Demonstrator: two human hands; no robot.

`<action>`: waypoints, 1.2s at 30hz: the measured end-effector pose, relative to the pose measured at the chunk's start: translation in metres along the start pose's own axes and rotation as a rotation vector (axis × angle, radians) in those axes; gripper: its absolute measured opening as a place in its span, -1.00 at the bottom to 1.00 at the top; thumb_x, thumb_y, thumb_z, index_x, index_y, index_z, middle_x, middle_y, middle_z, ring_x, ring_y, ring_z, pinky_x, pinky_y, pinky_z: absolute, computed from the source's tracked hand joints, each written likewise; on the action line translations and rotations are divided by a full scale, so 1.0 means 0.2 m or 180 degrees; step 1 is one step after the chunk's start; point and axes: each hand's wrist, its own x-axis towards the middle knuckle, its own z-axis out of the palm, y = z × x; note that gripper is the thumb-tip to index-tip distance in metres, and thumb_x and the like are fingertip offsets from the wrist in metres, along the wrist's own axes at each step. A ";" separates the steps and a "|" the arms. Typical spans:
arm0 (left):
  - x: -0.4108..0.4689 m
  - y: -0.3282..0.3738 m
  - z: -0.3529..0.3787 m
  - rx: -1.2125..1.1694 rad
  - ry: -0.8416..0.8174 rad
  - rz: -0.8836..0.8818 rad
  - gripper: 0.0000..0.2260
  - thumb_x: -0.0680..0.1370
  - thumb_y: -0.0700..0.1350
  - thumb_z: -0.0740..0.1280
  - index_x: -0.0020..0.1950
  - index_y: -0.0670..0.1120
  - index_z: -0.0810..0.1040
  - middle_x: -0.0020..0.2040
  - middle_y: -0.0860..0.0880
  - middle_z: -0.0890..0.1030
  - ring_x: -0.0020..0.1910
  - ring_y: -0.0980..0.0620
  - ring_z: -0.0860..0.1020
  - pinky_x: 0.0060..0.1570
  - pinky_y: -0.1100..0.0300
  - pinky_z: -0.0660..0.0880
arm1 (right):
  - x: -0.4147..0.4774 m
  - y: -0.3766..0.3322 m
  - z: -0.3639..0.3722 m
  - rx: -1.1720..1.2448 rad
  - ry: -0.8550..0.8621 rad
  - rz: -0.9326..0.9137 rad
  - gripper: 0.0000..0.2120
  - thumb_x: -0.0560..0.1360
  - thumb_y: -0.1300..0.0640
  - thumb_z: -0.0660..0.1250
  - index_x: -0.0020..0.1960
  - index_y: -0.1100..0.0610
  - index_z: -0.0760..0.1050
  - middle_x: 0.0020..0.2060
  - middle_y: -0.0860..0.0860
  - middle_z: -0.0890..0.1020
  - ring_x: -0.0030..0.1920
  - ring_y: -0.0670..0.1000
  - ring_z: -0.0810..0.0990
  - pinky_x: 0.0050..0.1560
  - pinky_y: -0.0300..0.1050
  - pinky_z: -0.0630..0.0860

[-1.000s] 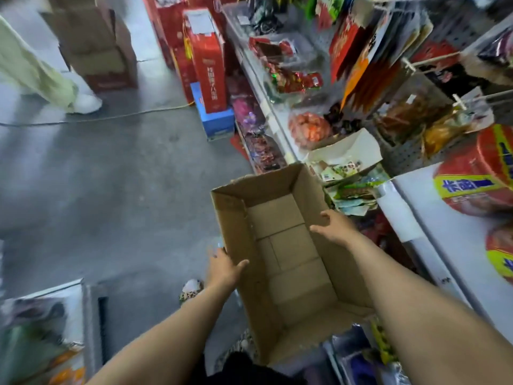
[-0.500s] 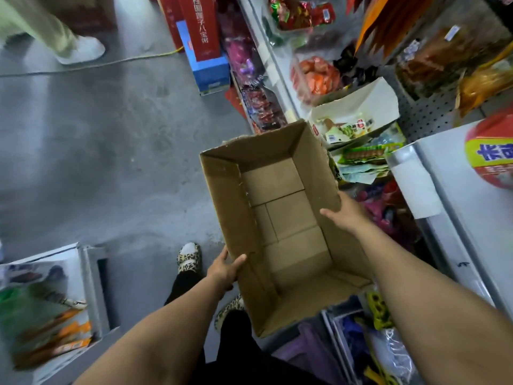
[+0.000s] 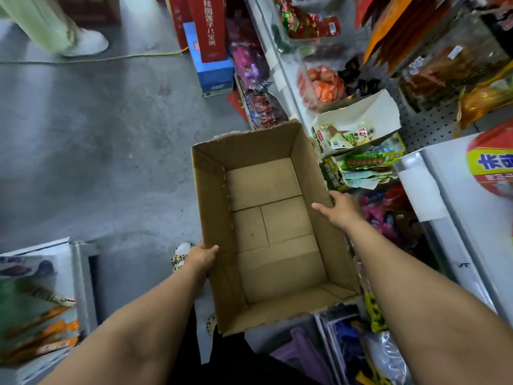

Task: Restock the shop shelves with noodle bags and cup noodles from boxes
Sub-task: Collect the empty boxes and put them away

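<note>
box: you hold the cardboard box [image 3: 213, 207] up off the floor [image 3: 97, 134], open top facing you, long sides running away from you, tilted a bit to your left. Nothing inside, only the bare bottom flaps.
left hand: your left hand [image 3: 201, 258] grips the box's left wall near the near-left corner. Thumb hooked over the rim to the inside, fingers wrapped outside and hidden.
right hand: your right hand [image 3: 340, 208] grips the right wall about midway along. Thumb inside on the cardboard, fingers [image 3: 334, 197] curled over the outer face.
shelf: the white shelf [image 3: 455, 195] is just right of the box, not touching it as far as you can see.
red pack: a red round pack [image 3: 491, 162] with a yellow label lies by the shelf's far edge, cut off by the frame. Contents: can't tell.
torn carton: a white torn carton [image 3: 361, 118] of snack packets sits beyond the box's far-right corner, on a lower shelf.
floor items: a red carton [image 3: 211, 26] stands on a blue box [image 3: 215, 73] at the shelf row's foot. A yellow cable [image 3: 111, 58] runs across the floor.
feet: your leopard-print slipper [image 3: 180, 254] shows just left of the left hand. Another person's white shoe [image 3: 86, 43] is far up the aisle.
lower left: a rack of packets [image 3: 41, 301], blurred.
</note>
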 end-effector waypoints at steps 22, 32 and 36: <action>0.01 0.50 -1.65 -0.0574 0.0612 0.0481 -0.69 0.59 -0.07 0.37 0.21 -0.26 0.55 0.05 -0.18 0.63 -0.02 -0.16 0.62 0.08 -0.04 0.57 | -0.05 -1.59 0.14 0.0858 -0.0439 -0.1131 -0.78 0.52 0.08 0.47 0.13 0.05 0.53 0.04 0.00 0.65 0.06 0.06 0.63 0.18 -0.02 0.56; 0.34 0.87 -2.46 -0.0047 0.0908 0.0660 -0.45 0.51 0.18 0.39 0.34 -0.17 0.51 0.22 -0.17 0.60 0.19 -0.24 0.56 0.22 -0.13 0.52 | 0.33 -2.35 0.23 0.0939 -0.0542 -0.1454 -0.37 0.24 -0.33 0.47 0.25 -0.10 0.58 -0.01 -0.06 0.72 -0.01 0.07 0.70 0.09 0.10 0.64; 0.33 1.06 -2.61 -0.0122 0.0993 0.0738 -0.48 0.52 0.15 0.39 0.31 -0.20 0.51 0.22 -0.18 0.60 0.17 -0.25 0.57 0.20 -0.13 0.54 | 0.30 -2.66 0.12 0.0907 -0.0418 -0.1640 -0.63 0.44 -0.06 0.50 0.23 -0.07 0.60 -0.03 -0.09 0.72 -0.03 0.03 0.70 0.09 0.10 0.64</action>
